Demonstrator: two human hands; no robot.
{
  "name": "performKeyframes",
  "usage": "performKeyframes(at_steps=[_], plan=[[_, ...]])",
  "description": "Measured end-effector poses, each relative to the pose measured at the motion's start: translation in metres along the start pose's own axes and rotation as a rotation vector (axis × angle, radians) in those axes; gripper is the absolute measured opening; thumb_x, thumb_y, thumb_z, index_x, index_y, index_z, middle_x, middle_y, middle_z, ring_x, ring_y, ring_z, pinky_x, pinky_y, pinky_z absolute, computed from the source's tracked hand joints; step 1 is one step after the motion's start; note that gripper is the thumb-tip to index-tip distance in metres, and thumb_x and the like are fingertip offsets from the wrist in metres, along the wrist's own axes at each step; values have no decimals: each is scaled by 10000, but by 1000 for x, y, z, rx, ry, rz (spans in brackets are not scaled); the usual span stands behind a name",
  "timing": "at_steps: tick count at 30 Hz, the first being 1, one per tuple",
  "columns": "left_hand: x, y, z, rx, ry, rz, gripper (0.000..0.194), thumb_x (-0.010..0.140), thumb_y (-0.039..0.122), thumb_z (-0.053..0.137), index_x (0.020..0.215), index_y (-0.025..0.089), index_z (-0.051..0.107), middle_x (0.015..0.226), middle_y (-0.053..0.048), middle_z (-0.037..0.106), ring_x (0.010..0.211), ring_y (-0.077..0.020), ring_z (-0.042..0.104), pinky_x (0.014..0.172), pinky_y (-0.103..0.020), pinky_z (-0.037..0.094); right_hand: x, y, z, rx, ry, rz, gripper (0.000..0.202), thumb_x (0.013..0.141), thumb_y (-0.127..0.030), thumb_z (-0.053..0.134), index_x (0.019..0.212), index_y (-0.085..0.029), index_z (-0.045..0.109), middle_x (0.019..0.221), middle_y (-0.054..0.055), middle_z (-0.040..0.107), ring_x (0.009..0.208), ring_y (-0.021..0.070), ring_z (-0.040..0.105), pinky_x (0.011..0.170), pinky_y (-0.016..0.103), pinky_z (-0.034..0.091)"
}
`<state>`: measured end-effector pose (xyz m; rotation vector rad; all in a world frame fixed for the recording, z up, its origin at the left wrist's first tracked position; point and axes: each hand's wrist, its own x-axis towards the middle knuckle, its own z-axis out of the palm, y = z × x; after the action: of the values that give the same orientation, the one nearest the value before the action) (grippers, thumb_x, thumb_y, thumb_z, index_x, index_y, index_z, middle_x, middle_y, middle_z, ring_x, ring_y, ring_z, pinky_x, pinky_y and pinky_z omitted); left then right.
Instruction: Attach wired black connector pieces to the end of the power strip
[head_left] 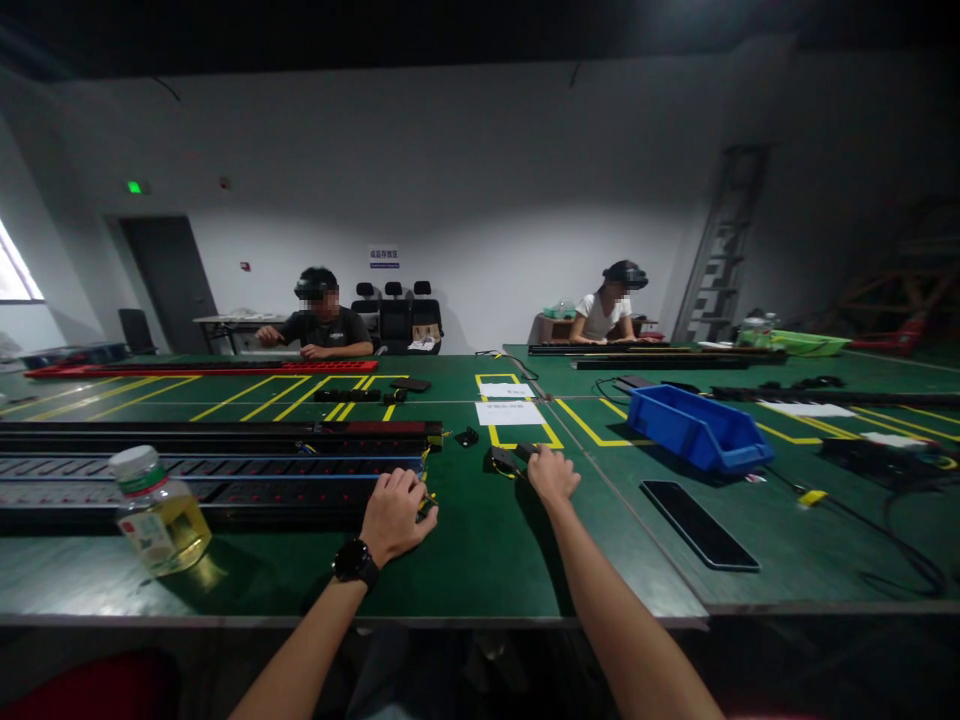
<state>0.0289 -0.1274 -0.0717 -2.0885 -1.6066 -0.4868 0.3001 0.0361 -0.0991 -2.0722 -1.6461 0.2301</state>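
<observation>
1 bottle (169,530) and 1 phone (701,526) sit nearest on the green tabletop (465,580); left hand (394,515) has fingers half curled at the end of the black rails (262,493), can't tell if it grips anything. Right hand (553,475) has bent fingers on 1 small black block (528,450), grip unclear, with 1 other black block (501,461) just beside it. Beyond: 1 blue bin (686,435) right, 2 white sheets (510,413) mid-table, 2 co-workers (322,330) at the far side.

Rnd blk watch (355,563), L wrist (377,553), bare forearms (611,590), bare hands (553,475)
</observation>
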Motion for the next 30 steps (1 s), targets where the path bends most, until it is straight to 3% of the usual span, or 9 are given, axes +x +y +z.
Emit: performKeyframes(at_steps=[5, 10, 13, 18, 23, 30], plan=[[0, 4, 2, 20, 17, -25, 310, 914, 472, 610, 885, 177, 701, 961, -109, 642, 953, -283, 547, 840, -429, 400, 6, -1, 1, 26, -31, 7, 405, 1014, -383, 436, 1296, -298, 714, 1224, 151, 710, 1157, 320, 634, 951, 460, 446], [0, 7, 7, 35, 25, -43, 261, 925, 413, 609, 894, 172, 702, 981, -118, 648, 963, -283, 558, 847, -425, 405, 12, 5, 3, 238, 18, 77, 385, 985, -443, 499, 1176, -268, 783, 1155, 137, 754, 1107, 319, 667, 940, 433, 456], [0, 6, 6, 27, 17, -41, 267, 927, 422, 612, 887, 173, 699, 985, -114, 648, 963, -276, 561, 849, -421, 408, 17, 8, 5, 384, 59, 118, 363, 948, -382, 544, 1203, -252, 768, 1171, 116, 757, 1099, 302, 676, 937, 393, 468], [-1, 7, 2, 31, 19, -52, 296, 894, 470, 640, 896, 180, 702, 975, -105, 642, 971, -286, 558, 852, -439, 404, 24, 7, 10, 587, 99, 126, 521, 902, -224, 519, 1407, -152, 628, 1170, 126, 758, 1076, 259, 694, 902, 305, 497], [-2, 7, 0, 27, 11, -49, 229, 879, 401, 633, 904, 181, 692, 993, -106, 642, 986, -285, 554, 877, -444, 401, 24, 4, 15, 668, 67, 97, 407, 854, -197, 535, 1182, -197, 775, 1133, 96, 775, 1029, 261, 712, 845, 287, 519], [-2, 5, -1, -27, 12, -48, 194, 910, 352, 572, 866, 194, 676, 964, -96, 636, 962, -268, 548, 871, -433, 407, 21, 3, 13, 557, 88, 30, 427, 867, -177, 492, 1195, -190, 765, 1131, 106, 752, 1076, 260, 680, 888, 301, 491]])
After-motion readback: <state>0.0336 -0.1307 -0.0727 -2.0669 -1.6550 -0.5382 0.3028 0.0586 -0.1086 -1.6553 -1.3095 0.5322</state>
